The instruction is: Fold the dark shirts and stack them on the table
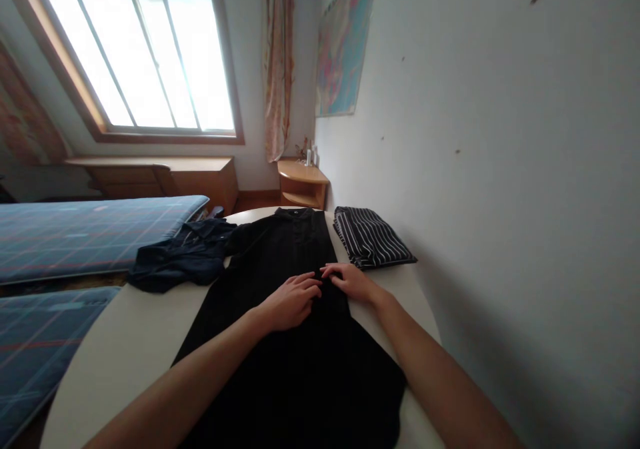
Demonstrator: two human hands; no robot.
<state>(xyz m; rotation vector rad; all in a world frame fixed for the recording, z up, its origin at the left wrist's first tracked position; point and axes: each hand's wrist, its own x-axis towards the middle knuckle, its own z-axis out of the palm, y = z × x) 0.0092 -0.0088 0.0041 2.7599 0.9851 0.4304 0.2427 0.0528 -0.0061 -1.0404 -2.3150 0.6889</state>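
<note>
A black collared shirt [300, 369] lies spread lengthwise over the table, its collar at the far end. The right side near the collar makes a straight edge, as if folded inward; dark cloth hides the exact layers. My left hand [294, 300] rests on the middle of the shirt, fingers stretched out and lying on the cloth. At the shirt's right edge, my right hand [350, 281] touches the fabric with slightly bent, parted fingers. The fingertips of both hands nearly meet. Just beyond my right hand sits a folded black-and-white striped garment [373, 237].
Crumpled dark navy clothing [183, 255] lies at the left rim of the round white table [115, 349]. Plaid mattresses [90, 235] stand left of it. A white wall [500, 202] runs close along the right. A wooden corner shelf [303, 171] and desk [200, 163] are behind.
</note>
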